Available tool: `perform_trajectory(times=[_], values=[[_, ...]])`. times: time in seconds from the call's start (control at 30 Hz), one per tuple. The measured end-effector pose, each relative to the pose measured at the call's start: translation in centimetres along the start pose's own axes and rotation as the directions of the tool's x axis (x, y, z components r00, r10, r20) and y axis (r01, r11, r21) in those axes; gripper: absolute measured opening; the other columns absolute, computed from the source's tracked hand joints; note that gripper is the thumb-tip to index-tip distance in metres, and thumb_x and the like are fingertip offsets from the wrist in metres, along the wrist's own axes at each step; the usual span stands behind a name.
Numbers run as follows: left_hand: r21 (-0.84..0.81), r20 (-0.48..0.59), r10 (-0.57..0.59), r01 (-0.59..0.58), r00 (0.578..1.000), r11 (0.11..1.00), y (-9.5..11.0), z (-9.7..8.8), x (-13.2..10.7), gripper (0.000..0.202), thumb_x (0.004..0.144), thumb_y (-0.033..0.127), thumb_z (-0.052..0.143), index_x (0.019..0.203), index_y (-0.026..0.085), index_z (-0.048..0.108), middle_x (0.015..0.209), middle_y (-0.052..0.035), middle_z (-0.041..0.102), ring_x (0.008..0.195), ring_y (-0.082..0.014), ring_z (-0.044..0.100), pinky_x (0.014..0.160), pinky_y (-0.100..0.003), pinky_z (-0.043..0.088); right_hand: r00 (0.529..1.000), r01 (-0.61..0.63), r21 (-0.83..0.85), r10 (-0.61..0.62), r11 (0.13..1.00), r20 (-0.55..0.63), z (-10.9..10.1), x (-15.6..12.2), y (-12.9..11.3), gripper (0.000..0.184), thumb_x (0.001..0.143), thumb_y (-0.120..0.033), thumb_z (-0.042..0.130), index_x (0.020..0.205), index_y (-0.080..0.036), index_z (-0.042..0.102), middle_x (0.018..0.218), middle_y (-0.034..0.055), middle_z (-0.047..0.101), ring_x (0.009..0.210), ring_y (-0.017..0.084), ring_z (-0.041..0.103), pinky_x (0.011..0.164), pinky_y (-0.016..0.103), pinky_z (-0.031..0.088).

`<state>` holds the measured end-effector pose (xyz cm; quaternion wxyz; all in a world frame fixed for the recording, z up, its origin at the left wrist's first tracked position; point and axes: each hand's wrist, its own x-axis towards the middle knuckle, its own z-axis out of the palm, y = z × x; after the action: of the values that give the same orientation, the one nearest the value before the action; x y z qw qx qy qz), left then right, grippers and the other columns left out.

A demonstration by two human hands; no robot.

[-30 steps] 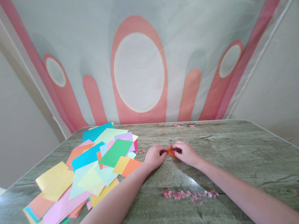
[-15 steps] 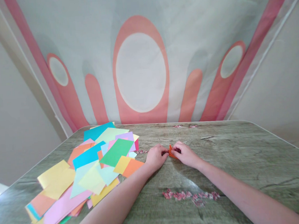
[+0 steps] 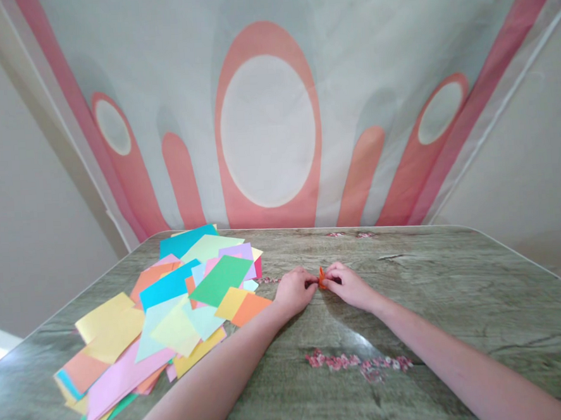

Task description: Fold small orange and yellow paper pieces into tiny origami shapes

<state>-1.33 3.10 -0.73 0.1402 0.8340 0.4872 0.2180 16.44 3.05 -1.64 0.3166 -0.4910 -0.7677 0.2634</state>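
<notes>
Between my two hands, near the middle of the table, is a small piece of folded orange paper (image 3: pixel 321 278). My left hand (image 3: pixel 295 290) pinches its left side with thumb and forefinger. On the other side, my right hand (image 3: pixel 348 284) grips the paper's right edge between thumb and fingertips. The fingers cover much of the paper, so its full folded shape is hidden. To the left of my left hand lies a loose pile of coloured paper sheets (image 3: pixel 221 281).
The wood-patterned table (image 3: pixel 437 289) has pink blossom prints (image 3: pixel 337 360) on its surface. A backdrop (image 3: pixel 268 128) with pink arches and white ovals hangs behind the table's far edge. My left forearm passes beside the paper pile.
Both hands stay on the orange paper, which now shows narrower between the fingers. The right fingertips have shifted slightly. The whole view has moved a little.
</notes>
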Motion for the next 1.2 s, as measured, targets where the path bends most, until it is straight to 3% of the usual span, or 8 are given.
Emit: perform_trajectory(times=[0.77,1.2], values=[[0.006,-0.002,0.008,-0.008,1.000,1.000,-0.03,0.12,0.08,0.022,0.078,0.024,0.047,0.080,0.025,0.069,0.079,-0.0005,0.062,0.074,-0.0139,0.055,0.067,-0.021,0.041,0.999,-0.041,0.080,0.043,0.996,-0.022,0.21,0.28,0.55,0.013,0.075,-0.027,0.059,0.067,-0.017,0.065,0.083,0.0042,0.055,0.075,0.015,0.053,0.070,0.029,0.041],[-0.011,0.009,0.040,-0.040,0.999,0.999,-0.14,0.00,0.09,0.021,0.078,0.022,0.048,0.076,0.024,0.069,0.077,0.0000,0.061,0.075,-0.0140,0.054,0.067,-0.021,0.040,0.999,-0.038,0.031,0.038,0.999,0.000,0.45,0.21,0.46,0.014,0.075,-0.026,0.059,0.066,-0.017,0.065,0.084,0.0045,0.053,0.078,0.016,0.052,0.073,0.029,0.040]])
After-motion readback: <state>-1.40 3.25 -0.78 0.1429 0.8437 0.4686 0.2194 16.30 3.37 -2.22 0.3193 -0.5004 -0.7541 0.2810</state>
